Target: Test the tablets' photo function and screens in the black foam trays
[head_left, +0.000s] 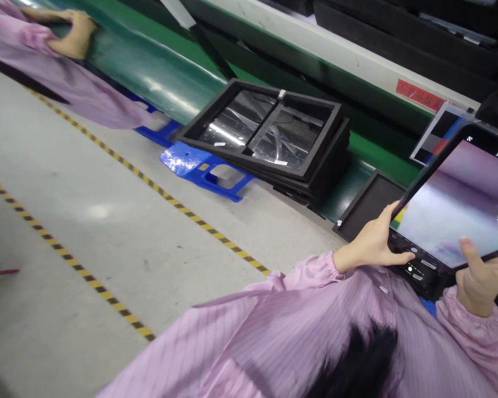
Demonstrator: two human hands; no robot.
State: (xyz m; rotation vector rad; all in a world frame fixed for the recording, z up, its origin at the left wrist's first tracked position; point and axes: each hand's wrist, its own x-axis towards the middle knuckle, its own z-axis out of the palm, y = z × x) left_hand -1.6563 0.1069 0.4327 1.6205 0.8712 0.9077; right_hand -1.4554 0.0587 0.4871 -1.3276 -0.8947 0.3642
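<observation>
Bright indoors, with glare on shiny surfaces and mild blur.
Lit coolly, seemingly from overhead, and washed pale across the floor (120, 249), with a soft white glare spot at left. Streaked with highlights on the green tabletop (145, 72) and with sharper reflections in the glossy panels (236, 119). Sunk in deep shadow above the white rail (344, 55). Glowing hazily from the tablet (456, 204), with small reflected lights near the right edge. Softened at the co-worker's sleeve (87, 99); too blurred to read fully on the red label (419, 95).
</observation>
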